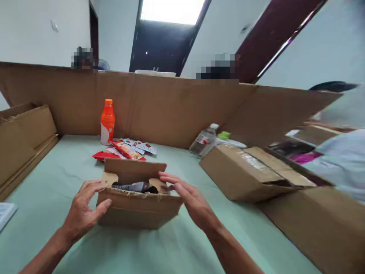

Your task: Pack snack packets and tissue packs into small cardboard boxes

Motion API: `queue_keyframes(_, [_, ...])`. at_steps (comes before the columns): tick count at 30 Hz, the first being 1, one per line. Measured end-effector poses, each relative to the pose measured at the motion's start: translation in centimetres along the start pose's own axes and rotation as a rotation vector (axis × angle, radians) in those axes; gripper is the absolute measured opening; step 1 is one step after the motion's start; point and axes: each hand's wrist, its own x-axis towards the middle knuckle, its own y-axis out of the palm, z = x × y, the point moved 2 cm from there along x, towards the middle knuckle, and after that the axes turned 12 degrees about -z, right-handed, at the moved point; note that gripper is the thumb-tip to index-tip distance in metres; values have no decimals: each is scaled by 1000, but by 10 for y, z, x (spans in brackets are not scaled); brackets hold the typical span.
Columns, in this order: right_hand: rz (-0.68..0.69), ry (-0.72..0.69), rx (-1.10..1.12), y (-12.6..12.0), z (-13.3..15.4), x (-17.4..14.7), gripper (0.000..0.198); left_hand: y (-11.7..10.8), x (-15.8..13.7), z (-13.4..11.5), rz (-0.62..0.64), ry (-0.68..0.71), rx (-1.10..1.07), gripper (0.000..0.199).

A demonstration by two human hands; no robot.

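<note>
A small brown cardboard box [137, 213] stands in front of me with its top flaps up. Inside it lies a greyish packet [137, 187], mostly hidden by the front wall. My left hand [84, 209] grips the box's left corner, thumb on the front and fingers by the left flap [108, 179]. At the other end, my right hand [191, 196] has its fingers stretched out against the right flap [159, 185]. Just behind the box are red snack packets [127, 149] and several silvery sachets [139, 145].
An orange bottle [107, 123] stands behind the packets. A clear plastic bottle [204, 140] leans beside a taped carton [242, 171] on the right. More cardboard [25, 144] lies left, and a tall cardboard wall [171, 110] crosses the back. Blurred people are beyond it.
</note>
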Motion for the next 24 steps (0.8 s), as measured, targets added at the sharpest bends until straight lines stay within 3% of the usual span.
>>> queue_keyframes(4, [-204,-171,-90,-15,8,-23,44,9,3,5,-27,-61,4,43])
queue_keyframes(7, [-208,-294,-256,-9,20,-10,63,14,4,4,-38,-37,-1,54])
queue_keyframes(11, [-70,-384,-352,12,25,16,61,15,3,1,-40,42,34,48])
queue_keyframes(16, [76,-477,-406,18,13,3,27,18,-3,-1,28,113,91,36])
queue_keyframes(22, [248,-500,-507,10,17,-7,38,20,-6,-4,68,133,110,29])
queue_keyframes(24, [281,-511,-549,12,20,-4,37,20,-6,-6,72,197,143,30])
